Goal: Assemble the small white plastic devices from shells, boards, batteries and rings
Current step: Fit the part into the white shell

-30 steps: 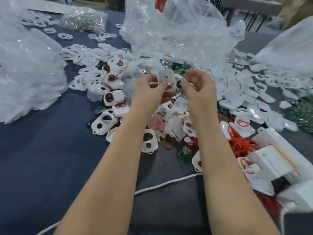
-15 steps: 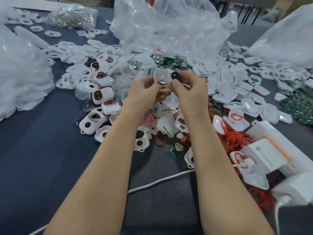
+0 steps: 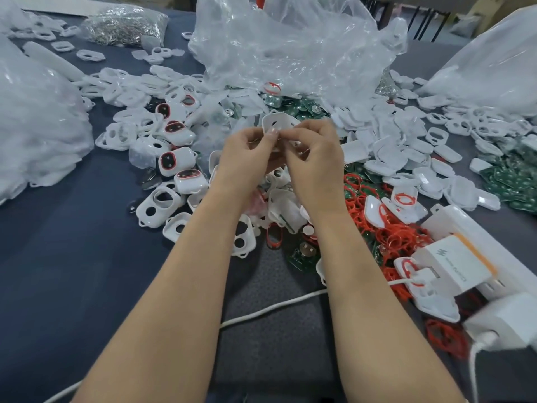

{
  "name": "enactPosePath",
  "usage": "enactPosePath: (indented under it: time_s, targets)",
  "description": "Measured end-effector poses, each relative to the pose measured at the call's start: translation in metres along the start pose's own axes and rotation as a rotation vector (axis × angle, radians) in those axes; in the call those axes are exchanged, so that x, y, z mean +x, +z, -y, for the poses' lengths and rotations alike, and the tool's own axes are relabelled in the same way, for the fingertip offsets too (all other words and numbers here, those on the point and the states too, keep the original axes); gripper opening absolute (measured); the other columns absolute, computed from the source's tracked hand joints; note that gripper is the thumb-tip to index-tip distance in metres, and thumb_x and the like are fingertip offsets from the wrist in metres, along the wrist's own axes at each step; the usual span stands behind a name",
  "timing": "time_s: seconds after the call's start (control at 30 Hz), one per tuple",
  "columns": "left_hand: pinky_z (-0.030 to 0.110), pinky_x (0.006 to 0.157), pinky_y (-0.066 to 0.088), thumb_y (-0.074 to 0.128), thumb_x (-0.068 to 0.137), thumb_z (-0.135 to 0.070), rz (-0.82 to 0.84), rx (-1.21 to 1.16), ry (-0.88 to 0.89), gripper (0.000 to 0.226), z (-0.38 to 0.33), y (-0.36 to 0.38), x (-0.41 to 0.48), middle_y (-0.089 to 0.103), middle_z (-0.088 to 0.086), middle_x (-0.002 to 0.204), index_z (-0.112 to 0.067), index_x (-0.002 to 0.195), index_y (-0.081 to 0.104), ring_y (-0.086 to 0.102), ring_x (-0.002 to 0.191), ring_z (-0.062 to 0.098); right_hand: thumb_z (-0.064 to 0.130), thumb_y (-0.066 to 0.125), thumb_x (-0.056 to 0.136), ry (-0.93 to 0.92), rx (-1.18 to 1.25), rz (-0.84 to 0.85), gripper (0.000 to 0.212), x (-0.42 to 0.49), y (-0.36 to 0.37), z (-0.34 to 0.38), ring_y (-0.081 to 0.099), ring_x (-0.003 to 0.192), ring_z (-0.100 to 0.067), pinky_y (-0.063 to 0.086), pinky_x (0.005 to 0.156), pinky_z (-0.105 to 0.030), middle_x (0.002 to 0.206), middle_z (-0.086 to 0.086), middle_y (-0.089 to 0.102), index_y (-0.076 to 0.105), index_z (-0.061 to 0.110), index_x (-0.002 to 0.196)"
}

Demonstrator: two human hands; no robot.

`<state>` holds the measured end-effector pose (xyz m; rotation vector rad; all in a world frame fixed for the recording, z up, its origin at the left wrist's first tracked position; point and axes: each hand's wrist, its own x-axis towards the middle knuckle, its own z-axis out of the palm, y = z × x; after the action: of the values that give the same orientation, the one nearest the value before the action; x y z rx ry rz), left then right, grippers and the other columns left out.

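Both hands meet above the heap of parts at the table's middle. My left hand (image 3: 250,154) grips a small white shell (image 3: 274,122), whose top edge sticks up over my fingers. My right hand (image 3: 315,158) pinches at the same shell from the right; what its fingertips hold is hidden. Below and around lie loose white shells (image 3: 158,203), finished devices with red rings (image 3: 174,159), green boards (image 3: 302,107), red rings (image 3: 399,237) and a round coin battery (image 3: 151,180).
Crumpled clear plastic bags stand behind (image 3: 290,45), at the left (image 3: 37,123) and at the far right (image 3: 494,68). A white power strip with chargers (image 3: 453,266) lies at the right. A white cable (image 3: 270,308) crosses the dark blue cloth (image 3: 72,271) under my forearms.
A small dark round part seen at my right fingertips half a second ago is no longer visible. Both hands have closed in tighter on the shell.
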<state>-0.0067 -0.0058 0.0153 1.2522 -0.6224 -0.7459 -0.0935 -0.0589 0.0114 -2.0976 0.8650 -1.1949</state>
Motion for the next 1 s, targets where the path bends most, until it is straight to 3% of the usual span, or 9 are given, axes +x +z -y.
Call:
enactPosePath:
  time_s: [0.13,0.33,0.47,0.7,0.9,1.0]
  targets:
    - [0.020,0.072,0.056,0.051,0.099,-0.006,0.000,-0.040,-0.028,0.014,0.001,-0.001,0.001,0.071,0.011,0.086,-0.009,0.093,0.064,0.072,0.078,0.015,0.010,0.064,0.090,0.035,0.022,0.008,0.016,-0.001,-0.001,-0.001,0.054,0.082,-0.008,0.042,0.073,-0.003,0.104,-0.002,0.051,0.074,0.010,0.101]
    - [0.017,0.072,0.056,0.050,0.098,0.000,-0.029,0.025,0.011,0.015,0.003,0.000,0.001,0.069,0.004,0.086,-0.011,0.101,0.060,0.070,0.074,0.009,0.010,0.065,0.088,0.152,0.118,0.012,0.009,0.000,-0.002,-0.002,0.063,0.082,-0.012,0.051,0.077,-0.020,0.093,-0.002,0.067,0.068,0.009,0.096]
    - [0.017,0.073,0.056,0.051,0.098,-0.003,-0.009,0.088,0.040,0.013,0.005,0.002,0.001,0.069,0.002,0.088,-0.007,0.109,0.056,0.069,0.073,0.005,0.008,0.065,0.087,0.312,0.317,0.017,0.018,0.003,-0.006,-0.004,0.059,0.082,-0.008,0.050,0.073,-0.017,0.089,0.005,0.060,0.053,0.016,0.097]
    - [0.019,0.073,0.058,0.054,0.093,0.004,0.081,-0.165,-0.138,0.010,0.000,-0.004,0.002,0.072,0.002,0.069,-0.003,0.089,0.060,0.072,0.071,0.011,0.001,0.058,0.090,0.438,0.579,0.168,0.018,0.009,-0.013,-0.007,0.059,0.085,-0.013,0.045,0.071,-0.022,0.093,0.000,0.064,0.060,0.017,0.097]
    - [0.035,0.090,0.055,0.055,0.095,-0.002,0.041,0.151,-0.010,0.015,0.003,-0.006,0.002,0.072,0.011,0.091,-0.014,0.089,0.063,0.071,0.093,0.024,0.001,0.058,0.090,0.378,0.475,0.180,0.015,0.007,-0.013,-0.006,0.065,0.085,-0.016,0.054,0.076,-0.025,0.093,-0.006,0.068,0.061,0.012,0.101]
    - [0.035,0.088,0.057,0.054,0.094,0.000,0.036,0.239,0.053,0.018,0.003,-0.004,0.000,0.072,0.013,0.096,-0.015,0.091,0.063,0.072,0.092,0.024,0.002,0.058,0.089,0.368,0.439,0.170,0.016,0.007,-0.014,-0.006,0.065,0.078,-0.008,0.050,0.067,-0.016,0.086,-0.002,0.070,0.065,0.014,0.096]
